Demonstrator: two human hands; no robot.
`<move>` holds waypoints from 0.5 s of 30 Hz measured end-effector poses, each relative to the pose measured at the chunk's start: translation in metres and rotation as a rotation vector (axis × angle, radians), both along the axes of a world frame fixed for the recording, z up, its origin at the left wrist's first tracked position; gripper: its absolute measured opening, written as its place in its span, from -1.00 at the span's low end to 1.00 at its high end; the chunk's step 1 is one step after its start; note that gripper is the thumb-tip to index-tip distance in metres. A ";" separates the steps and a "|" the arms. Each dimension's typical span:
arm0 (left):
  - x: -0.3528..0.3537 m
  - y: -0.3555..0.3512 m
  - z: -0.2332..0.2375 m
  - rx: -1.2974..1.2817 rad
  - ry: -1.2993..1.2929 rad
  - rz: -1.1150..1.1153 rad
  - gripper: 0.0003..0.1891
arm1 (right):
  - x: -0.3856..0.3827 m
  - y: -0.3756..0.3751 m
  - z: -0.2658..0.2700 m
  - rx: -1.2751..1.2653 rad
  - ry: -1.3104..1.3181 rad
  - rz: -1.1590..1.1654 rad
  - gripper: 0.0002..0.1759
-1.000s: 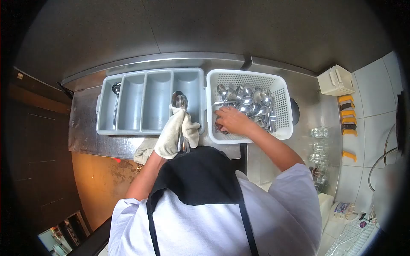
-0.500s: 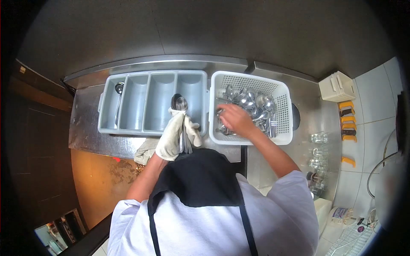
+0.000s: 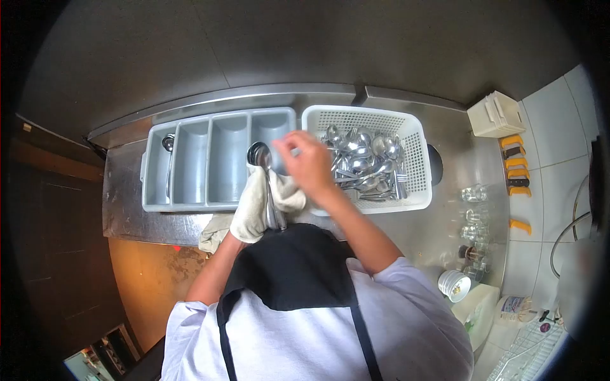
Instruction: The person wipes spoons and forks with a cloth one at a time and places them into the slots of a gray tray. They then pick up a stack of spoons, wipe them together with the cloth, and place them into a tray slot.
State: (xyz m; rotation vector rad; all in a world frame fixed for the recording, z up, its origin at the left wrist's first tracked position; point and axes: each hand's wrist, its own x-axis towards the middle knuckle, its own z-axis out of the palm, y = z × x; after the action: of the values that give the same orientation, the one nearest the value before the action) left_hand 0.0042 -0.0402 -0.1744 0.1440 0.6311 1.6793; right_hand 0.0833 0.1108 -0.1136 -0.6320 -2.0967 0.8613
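My left hand (image 3: pixel 251 206), in a whitish glove or cloth, is closed around a bundle of spoons (image 3: pixel 259 155). Their bowls point away from me and their handles come down toward the black apron. My bare right hand (image 3: pixel 307 162) is beside the bowls, its fingers bent together. A blurred grey shape shows at its fingertips, too smeared to name. Under and right of that hand stands a white perforated basket (image 3: pixel 416 166) with a heap of spoons and forks (image 3: pixel 365 159). Left of it is a grey divided tray (image 3: pixel 198 159); its leftmost compartment holds a ladle (image 3: pixel 168 162).
A folded cloth (image 3: pixel 216 232) lies at the counter's front edge. Several glasses (image 3: pixel 473 222) stand on the right, with a white cup-like container (image 3: pixel 454 286) nearer me. Yellow-handled tools (image 3: pixel 516 163) and a cream holder (image 3: pixel 497 115) are along the right wall.
My right hand has left the basket and moved left to the bowls of the spoons. My left hand still grips the bundle. The view has shifted slightly.
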 end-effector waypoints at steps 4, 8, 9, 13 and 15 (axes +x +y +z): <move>-0.002 -0.012 0.014 -0.176 0.240 0.182 -0.68 | 0.027 0.094 -0.073 0.098 -0.379 -0.258 -0.72; -0.001 -0.021 0.037 -0.247 0.080 0.183 -0.70 | 0.033 0.140 -0.106 -0.015 -0.706 -0.301 -0.50; 0.000 -0.023 0.047 -0.232 0.024 0.125 -0.67 | 0.030 0.144 -0.112 -0.020 -0.751 -0.302 -0.49; 0.003 -0.026 0.064 -0.082 0.089 -0.018 -0.59 | 0.025 0.143 -0.117 0.019 -0.827 -0.150 -0.47; 0.006 -0.029 0.052 -0.036 0.106 -0.013 -0.57 | 0.025 0.149 -0.114 0.022 -0.830 -0.103 -0.50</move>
State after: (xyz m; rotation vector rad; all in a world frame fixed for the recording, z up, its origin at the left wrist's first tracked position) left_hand 0.0104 -0.0696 -0.1227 0.2120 0.7387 1.6549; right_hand 0.1080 0.2596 -0.2278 -1.2259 -2.7518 0.5545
